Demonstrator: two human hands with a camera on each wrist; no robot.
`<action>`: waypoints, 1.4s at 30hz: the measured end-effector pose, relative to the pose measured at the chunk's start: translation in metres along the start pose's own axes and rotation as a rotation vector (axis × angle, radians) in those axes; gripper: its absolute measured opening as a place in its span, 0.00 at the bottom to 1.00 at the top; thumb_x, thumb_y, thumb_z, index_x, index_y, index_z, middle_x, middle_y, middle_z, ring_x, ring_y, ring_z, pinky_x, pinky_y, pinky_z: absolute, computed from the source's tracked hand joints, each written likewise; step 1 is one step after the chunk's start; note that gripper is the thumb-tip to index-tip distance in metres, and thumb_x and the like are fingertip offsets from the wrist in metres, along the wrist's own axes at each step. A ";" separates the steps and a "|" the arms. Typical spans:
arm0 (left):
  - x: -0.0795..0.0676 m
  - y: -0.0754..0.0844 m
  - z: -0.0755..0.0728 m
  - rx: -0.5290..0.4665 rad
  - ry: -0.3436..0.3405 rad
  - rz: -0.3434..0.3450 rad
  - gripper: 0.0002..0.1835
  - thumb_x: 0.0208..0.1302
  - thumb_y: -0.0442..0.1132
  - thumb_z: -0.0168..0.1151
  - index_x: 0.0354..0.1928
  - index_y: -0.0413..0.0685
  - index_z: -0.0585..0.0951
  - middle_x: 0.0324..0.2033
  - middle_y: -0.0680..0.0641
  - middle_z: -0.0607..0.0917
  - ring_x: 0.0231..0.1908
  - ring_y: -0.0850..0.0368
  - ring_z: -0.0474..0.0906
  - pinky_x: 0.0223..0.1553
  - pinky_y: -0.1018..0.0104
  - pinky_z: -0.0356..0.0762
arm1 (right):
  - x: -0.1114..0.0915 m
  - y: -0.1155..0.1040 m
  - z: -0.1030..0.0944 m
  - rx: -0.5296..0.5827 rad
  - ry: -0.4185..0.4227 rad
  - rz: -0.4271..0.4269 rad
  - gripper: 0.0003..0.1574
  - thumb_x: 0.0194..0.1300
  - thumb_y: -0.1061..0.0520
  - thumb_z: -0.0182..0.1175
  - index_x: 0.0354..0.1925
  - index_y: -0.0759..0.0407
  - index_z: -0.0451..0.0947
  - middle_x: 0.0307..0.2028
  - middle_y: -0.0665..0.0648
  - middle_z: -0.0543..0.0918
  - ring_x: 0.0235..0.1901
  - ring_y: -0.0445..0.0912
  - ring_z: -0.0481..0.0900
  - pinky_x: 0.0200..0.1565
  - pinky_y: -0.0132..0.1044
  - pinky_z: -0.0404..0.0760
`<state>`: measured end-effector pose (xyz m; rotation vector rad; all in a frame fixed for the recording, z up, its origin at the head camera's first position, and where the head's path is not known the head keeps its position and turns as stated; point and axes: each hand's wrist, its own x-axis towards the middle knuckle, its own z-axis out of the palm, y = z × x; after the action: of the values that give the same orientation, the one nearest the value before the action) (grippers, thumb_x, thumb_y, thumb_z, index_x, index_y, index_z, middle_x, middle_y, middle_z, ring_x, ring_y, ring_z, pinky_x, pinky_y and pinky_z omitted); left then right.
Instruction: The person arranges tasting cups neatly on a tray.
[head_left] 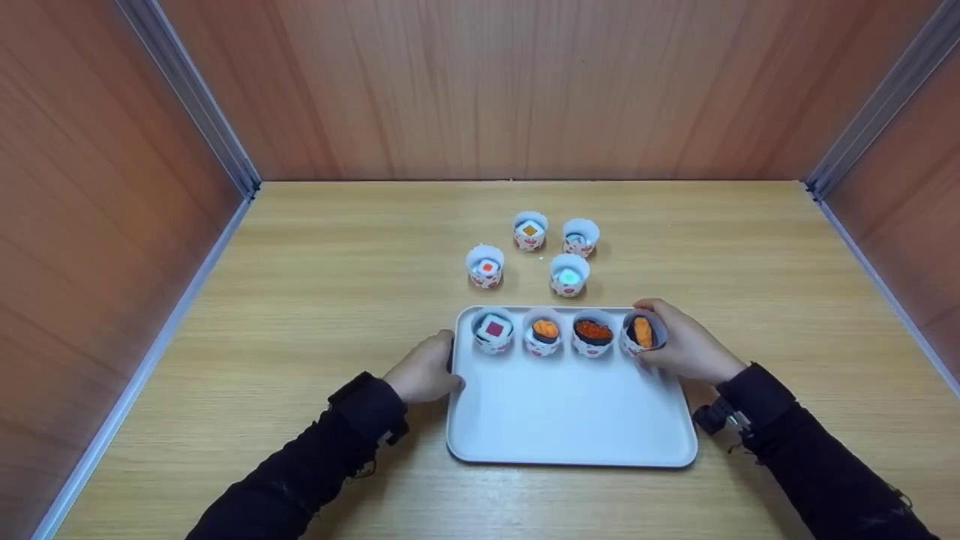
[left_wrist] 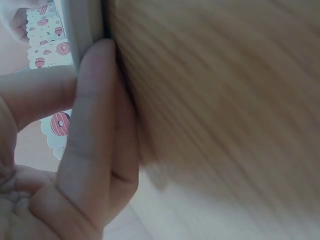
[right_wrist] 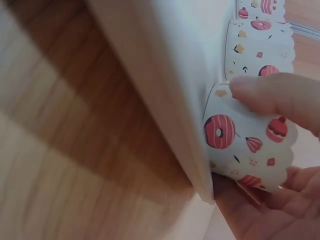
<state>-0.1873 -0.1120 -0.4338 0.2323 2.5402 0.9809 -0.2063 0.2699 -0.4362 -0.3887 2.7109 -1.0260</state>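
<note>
A white tray lies on the table with a row of several patterned paper cups along its far side. At its left edge my left hand pinches the rim, thumb over the top and fingers outside, as the left wrist view also shows. My right hand grips the rightmost paper cup, which holds a piece of orange-topped sushi. Beside it stand a cup with red roe sushi, one with orange-topped sushi and one with a white square piece.
Beyond the tray, several more paper cups stand on the wooden table: one with a yellow-centred piece, one with an orange-centred piece, one with a pale green piece, and another cup. Wood panels enclose the back and sides.
</note>
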 end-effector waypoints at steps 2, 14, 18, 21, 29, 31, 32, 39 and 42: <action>0.000 0.000 0.001 -0.008 0.001 -0.004 0.36 0.55 0.27 0.66 0.67 0.33 0.64 0.58 0.36 0.76 0.56 0.49 0.73 0.64 0.52 0.70 | -0.002 -0.001 -0.001 -0.009 0.007 0.004 0.49 0.56 0.61 0.69 0.70 0.68 0.56 0.65 0.72 0.67 0.64 0.63 0.68 0.62 0.59 0.68; 0.001 -0.005 0.002 -0.016 0.029 0.023 0.37 0.53 0.26 0.66 0.66 0.31 0.65 0.57 0.35 0.77 0.55 0.48 0.74 0.64 0.51 0.70 | -0.026 -0.006 -0.005 -0.037 0.038 0.074 0.52 0.61 0.58 0.66 0.72 0.72 0.49 0.59 0.73 0.67 0.58 0.66 0.72 0.52 0.52 0.79; 0.001 -0.005 0.001 -0.008 0.035 0.031 0.35 0.52 0.26 0.66 0.64 0.31 0.66 0.54 0.37 0.78 0.52 0.49 0.75 0.62 0.51 0.72 | -0.033 -0.003 -0.004 -0.020 -0.012 0.133 0.53 0.63 0.55 0.64 0.71 0.76 0.46 0.55 0.73 0.72 0.48 0.60 0.78 0.43 0.43 0.81; 0.000 -0.005 0.001 -0.005 0.041 0.038 0.34 0.50 0.26 0.67 0.62 0.31 0.68 0.51 0.38 0.79 0.49 0.49 0.75 0.60 0.52 0.74 | -0.035 0.001 -0.002 -0.022 -0.025 0.157 0.51 0.62 0.56 0.64 0.70 0.79 0.48 0.46 0.69 0.78 0.37 0.49 0.77 0.35 0.36 0.77; -0.001 -0.007 0.000 0.008 0.056 0.049 0.33 0.48 0.27 0.67 0.59 0.31 0.69 0.45 0.40 0.81 0.45 0.50 0.76 0.52 0.55 0.77 | -0.036 0.009 0.001 -0.036 -0.039 0.169 0.41 0.59 0.63 0.61 0.65 0.80 0.58 0.29 0.55 0.74 0.24 0.44 0.71 0.23 0.31 0.69; -0.001 -0.006 -0.001 0.012 0.053 0.043 0.33 0.48 0.28 0.68 0.59 0.32 0.69 0.43 0.41 0.81 0.43 0.51 0.76 0.49 0.56 0.78 | -0.036 0.010 0.001 -0.028 -0.041 0.176 0.38 0.60 0.63 0.60 0.64 0.79 0.60 0.29 0.55 0.74 0.24 0.44 0.71 0.23 0.31 0.69; -0.001 -0.006 -0.002 0.018 0.050 0.039 0.32 0.48 0.28 0.69 0.58 0.32 0.70 0.41 0.42 0.81 0.41 0.51 0.76 0.47 0.58 0.78 | -0.036 0.010 0.001 -0.025 -0.042 0.184 0.37 0.60 0.63 0.60 0.63 0.78 0.61 0.29 0.55 0.74 0.25 0.44 0.71 0.24 0.31 0.70; 0.007 0.003 -0.020 0.053 -0.002 -0.043 0.20 0.59 0.33 0.65 0.54 0.36 0.75 0.30 0.45 0.82 0.25 0.56 0.77 0.26 0.66 0.75 | -0.037 0.012 0.001 0.018 -0.039 0.229 0.22 0.60 0.62 0.60 0.50 0.72 0.68 0.28 0.55 0.75 0.25 0.44 0.72 0.24 0.33 0.72; 0.012 0.010 -0.028 0.135 0.112 -0.023 0.25 0.64 0.37 0.61 0.62 0.35 0.72 0.40 0.40 0.84 0.33 0.51 0.80 0.35 0.60 0.79 | -0.037 0.013 0.001 0.022 -0.045 0.232 0.18 0.60 0.62 0.59 0.46 0.71 0.69 0.28 0.55 0.74 0.24 0.44 0.72 0.23 0.33 0.72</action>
<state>-0.2100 -0.1176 -0.4120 0.1917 2.7086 0.8358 -0.1731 0.2903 -0.4416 -0.0889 2.6252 -0.9692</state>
